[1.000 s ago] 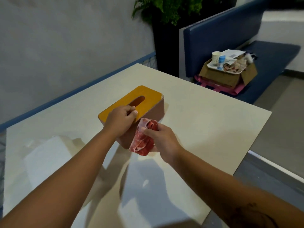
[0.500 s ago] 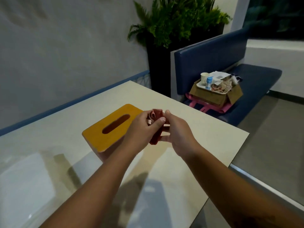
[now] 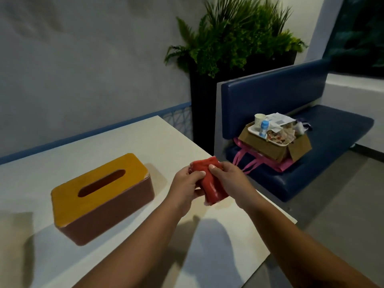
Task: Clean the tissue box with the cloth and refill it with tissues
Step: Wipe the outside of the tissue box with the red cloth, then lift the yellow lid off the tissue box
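The tissue box (image 3: pixel 99 196) has a yellow lid with an oval slot and brown sides. It stands on the cream table (image 3: pixel 158 142), left of my hands. No tissue shows in the slot. A bunched red cloth (image 3: pixel 209 183) is held above the table's right part, clear of the box. My left hand (image 3: pixel 187 183) grips its left side and my right hand (image 3: pixel 230 181) grips its right side, thumbs on top.
A blue bench (image 3: pixel 311 163) stands beyond the table's right edge, carrying a cardboard box (image 3: pixel 276 146) with a tray, a cup and a small bottle, on a pink bag. A tall black planter (image 3: pixel 201 104) with green plants stands behind. A grey wall runs along the left.
My left hand left the box lid and joined my right hand on the cloth. Both hands with the cloth moved right, away from the box. The view shifted upward and right.
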`<state>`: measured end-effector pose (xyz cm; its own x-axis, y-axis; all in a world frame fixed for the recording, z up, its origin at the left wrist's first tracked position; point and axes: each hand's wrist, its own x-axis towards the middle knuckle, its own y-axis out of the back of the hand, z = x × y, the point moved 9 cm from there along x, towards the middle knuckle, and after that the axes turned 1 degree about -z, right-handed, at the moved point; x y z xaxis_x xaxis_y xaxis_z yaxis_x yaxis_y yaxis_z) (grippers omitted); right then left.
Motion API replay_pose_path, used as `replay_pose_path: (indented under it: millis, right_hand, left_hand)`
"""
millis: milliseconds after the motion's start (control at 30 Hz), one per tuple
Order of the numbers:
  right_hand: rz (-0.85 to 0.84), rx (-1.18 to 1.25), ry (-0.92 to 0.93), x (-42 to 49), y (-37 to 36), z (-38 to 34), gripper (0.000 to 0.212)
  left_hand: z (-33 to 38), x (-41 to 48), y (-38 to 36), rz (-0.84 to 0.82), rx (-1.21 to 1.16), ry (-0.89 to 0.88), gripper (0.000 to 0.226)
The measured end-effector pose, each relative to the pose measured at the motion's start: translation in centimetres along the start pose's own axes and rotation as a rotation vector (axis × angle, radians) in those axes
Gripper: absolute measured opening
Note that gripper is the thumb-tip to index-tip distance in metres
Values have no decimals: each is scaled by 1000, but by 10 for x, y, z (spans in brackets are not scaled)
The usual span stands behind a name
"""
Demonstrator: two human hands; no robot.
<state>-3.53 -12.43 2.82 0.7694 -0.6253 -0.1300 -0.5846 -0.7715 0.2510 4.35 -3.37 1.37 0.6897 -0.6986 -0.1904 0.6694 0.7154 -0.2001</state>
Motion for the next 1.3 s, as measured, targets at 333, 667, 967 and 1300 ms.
replay_pose_path:
  millis: [333,667,967,1300]
  right_hand:
    - [-13,-509,86,54,7,55,23]
    - [1,-915,264,59,-3,58,43]
    - [-67,-957,365,68,-26,2,41]
    - [-148,-827,615,38,-129,-79,39]
  left_hand:
    - [-51,40,5,282,451,38,41]
    - [-54,43,-6,257,1342,-112,48]
    - [4,26,41,312,1302,-89,43]
    - [89,-62,152,776,1115,-301,31]
